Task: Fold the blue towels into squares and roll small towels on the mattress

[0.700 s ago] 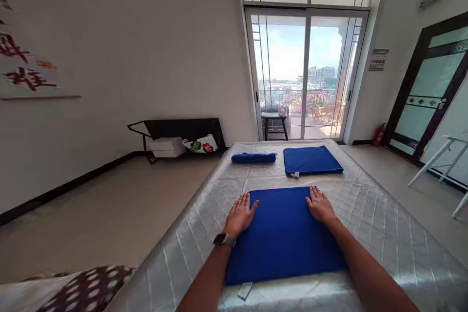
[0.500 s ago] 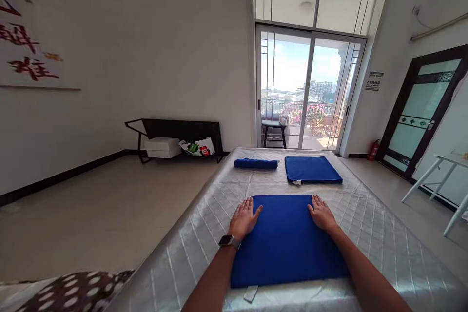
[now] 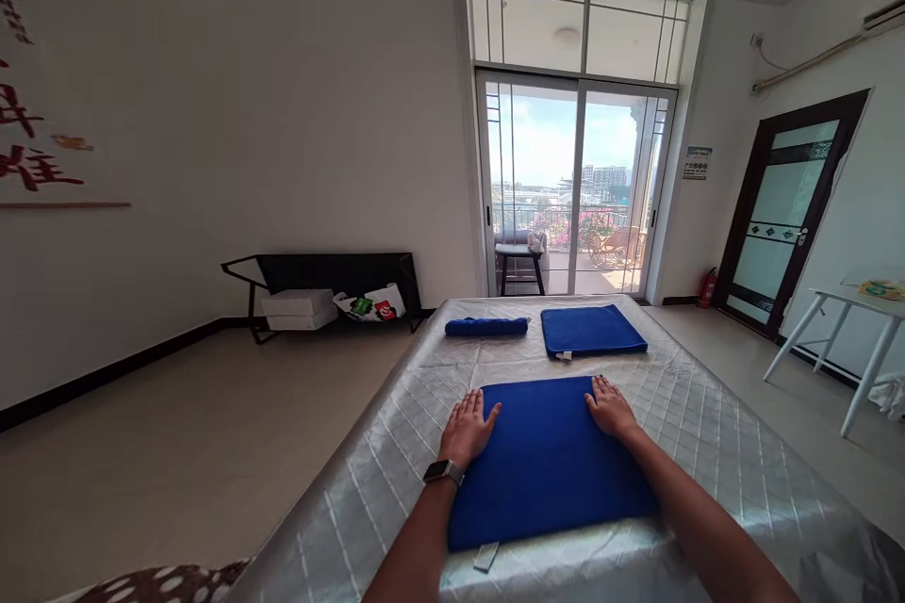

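A blue cloth [image 3: 548,462] lies flat on the silvery quilted mattress [image 3: 368,480], a white tag at its near edge. My left hand [image 3: 467,429], with a watch on the wrist, rests flat on the cloth's left edge, thumb spread. On its far right edge lies my right hand [image 3: 611,407], fingers stretched out. Neither hand holds anything. Beyond them are a rolled blue cloth [image 3: 486,327] at the left and a folded blue cloth [image 3: 594,330] with a white tag at the right.
Against the far wall stands a black frame [image 3: 332,268] with white boxes [image 3: 298,309] and a printed bag [image 3: 371,303]. A white table [image 3: 859,297] is at the right. Spotted brown fabric [image 3: 162,584] shows at the lower left, and a sliding glass door [image 3: 576,188] is ahead.
The camera view has turned slightly right and up. Both hands stay flat at the edges of the near blue cloth, with no clear movement on it.
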The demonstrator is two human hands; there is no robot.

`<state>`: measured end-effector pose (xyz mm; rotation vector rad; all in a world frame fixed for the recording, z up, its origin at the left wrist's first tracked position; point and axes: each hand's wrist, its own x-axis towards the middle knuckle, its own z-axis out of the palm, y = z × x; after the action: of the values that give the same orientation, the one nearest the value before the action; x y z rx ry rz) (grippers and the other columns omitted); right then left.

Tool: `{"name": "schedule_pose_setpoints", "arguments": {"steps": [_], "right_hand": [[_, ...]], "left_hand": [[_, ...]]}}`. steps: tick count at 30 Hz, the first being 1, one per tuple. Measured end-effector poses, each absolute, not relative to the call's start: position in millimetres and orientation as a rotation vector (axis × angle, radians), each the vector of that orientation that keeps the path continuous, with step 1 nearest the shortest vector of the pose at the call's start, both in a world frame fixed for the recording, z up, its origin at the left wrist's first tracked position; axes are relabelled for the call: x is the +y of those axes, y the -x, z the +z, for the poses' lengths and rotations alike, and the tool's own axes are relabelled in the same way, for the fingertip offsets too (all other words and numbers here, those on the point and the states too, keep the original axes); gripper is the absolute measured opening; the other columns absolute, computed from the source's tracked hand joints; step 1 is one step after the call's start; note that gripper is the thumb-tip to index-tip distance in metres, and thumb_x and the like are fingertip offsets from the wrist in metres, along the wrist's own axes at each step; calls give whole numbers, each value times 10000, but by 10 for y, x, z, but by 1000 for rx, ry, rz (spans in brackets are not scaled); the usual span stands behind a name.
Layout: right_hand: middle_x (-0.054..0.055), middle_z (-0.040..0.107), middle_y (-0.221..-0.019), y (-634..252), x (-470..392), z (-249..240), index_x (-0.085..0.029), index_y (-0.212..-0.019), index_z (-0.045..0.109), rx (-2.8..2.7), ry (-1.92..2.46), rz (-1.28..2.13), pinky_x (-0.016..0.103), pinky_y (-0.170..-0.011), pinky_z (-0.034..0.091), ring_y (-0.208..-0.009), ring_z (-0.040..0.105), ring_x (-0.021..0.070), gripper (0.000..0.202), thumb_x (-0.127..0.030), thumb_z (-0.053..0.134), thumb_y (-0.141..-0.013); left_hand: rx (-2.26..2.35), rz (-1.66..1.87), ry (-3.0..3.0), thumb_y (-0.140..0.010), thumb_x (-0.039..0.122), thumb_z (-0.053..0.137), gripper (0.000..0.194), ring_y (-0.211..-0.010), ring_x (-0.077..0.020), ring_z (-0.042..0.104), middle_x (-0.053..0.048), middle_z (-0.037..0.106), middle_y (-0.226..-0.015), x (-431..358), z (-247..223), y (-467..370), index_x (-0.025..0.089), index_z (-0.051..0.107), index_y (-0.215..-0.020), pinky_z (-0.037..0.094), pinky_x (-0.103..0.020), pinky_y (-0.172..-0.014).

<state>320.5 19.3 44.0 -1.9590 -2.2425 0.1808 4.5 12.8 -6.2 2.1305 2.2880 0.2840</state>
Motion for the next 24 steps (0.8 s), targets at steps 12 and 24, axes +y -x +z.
{"name": "schedule_pose_setpoints", "arguments": {"steps": [12, 24], "right_hand": [[82, 710, -1151, -3664, -752, 672, -244, -1134, 722, -2303, 1340, 183, 347, -1002, 475, -1097, 651, 215, 346, -168, 448, -936], [48, 712, -940, -4253, -1578, 678, -262, -1018, 765, -2340, 1437, 540, 283, -741, 539, -787, 681, 176, 281, -337, 529, -884]], "left_hand": [[1947, 619, -2383, -973, 475, 393, 483, -1324, -270, 519, -116, 588, -1399, -759, 429, 62, 208, 578, -1331, 395, -443, -1130], [1556, 571, -2220, -882, 363, 564, 232, -990, -193, 676, -19, 716, -1089, -1896, 639, 103, 277, 731, -1019, 525, -311, -937]]}}
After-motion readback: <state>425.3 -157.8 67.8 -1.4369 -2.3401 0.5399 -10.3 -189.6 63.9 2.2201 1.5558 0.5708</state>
